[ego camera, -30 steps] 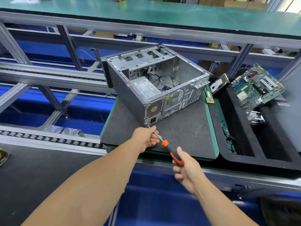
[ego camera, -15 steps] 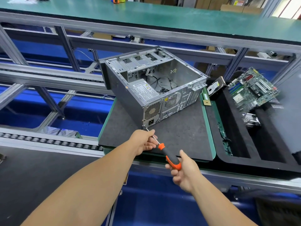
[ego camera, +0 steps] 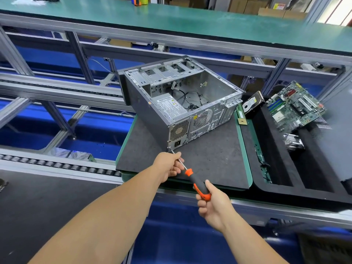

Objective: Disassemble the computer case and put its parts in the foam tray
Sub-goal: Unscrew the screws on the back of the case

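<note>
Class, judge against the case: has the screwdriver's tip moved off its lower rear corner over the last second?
No. The screwdriver tip stays at the computer case lower rear corner.

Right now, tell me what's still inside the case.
Inside the case: a power supply in the near corner, loose black cables on the floor, and bare drive bays at the far end. No board is visible. Whatever lies under the bays or the supply is hidden.

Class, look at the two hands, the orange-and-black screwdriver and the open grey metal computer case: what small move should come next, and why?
Probably turn the orange-and-black screwdriver to loosen the screw. Its tip sits at the lower rear corner of the open grey metal computer case, beside the power supply's socket. The right hand grips the handle and the left hand pinches the shaft, steadying it. The power supply is still inside.
</note>
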